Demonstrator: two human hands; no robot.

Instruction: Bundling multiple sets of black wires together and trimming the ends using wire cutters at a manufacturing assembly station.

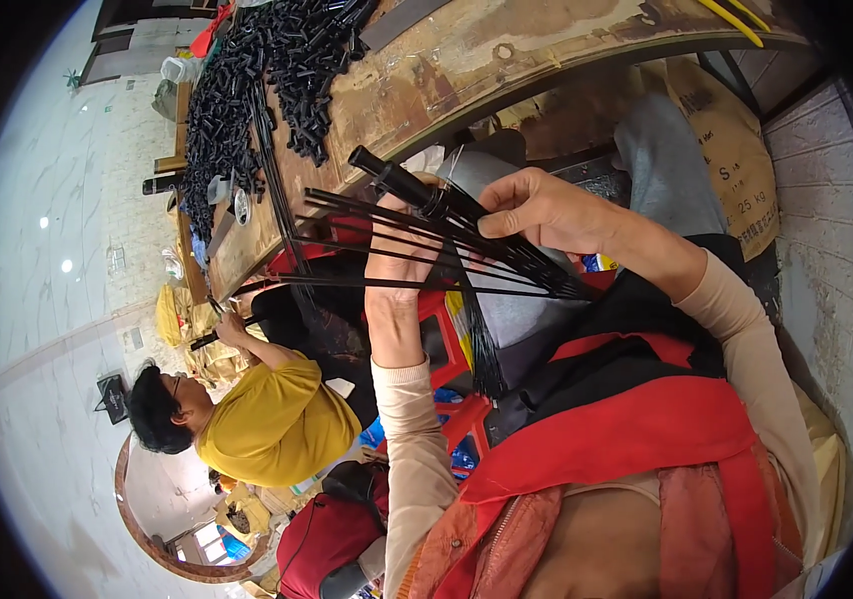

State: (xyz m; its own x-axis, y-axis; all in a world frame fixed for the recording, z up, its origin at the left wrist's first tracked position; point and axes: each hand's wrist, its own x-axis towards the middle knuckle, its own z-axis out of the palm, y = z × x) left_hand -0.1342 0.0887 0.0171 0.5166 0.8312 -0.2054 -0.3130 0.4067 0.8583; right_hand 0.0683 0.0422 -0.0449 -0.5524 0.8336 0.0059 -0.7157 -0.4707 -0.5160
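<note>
A black umbrella frame (pixel 409 187) is held up before me, its thick tube end pointing up and left. Several thin black ribs (pixel 377 229) fan out from it, crossing in front of my left wrist. My left hand (pixel 399 243) is wrapped round the frame from behind, its fingers partly hidden by the ribs. With thumb and fingers pinched together, my right hand (pixel 529 208) grips the ribs close to the collar on the shaft. Below the frame hangs a bundle of thin black strands (pixel 483 349).
A worn wooden workbench (pixel 436 70) runs across the top, with a heap of small black tubular parts (pixel 237 110) on its left. A co-worker in a yellow top (pixel 272 424) handles a black rod at the bench. A brown paper sack (pixel 721 150) and brick wall (pixel 831 230) stand right.
</note>
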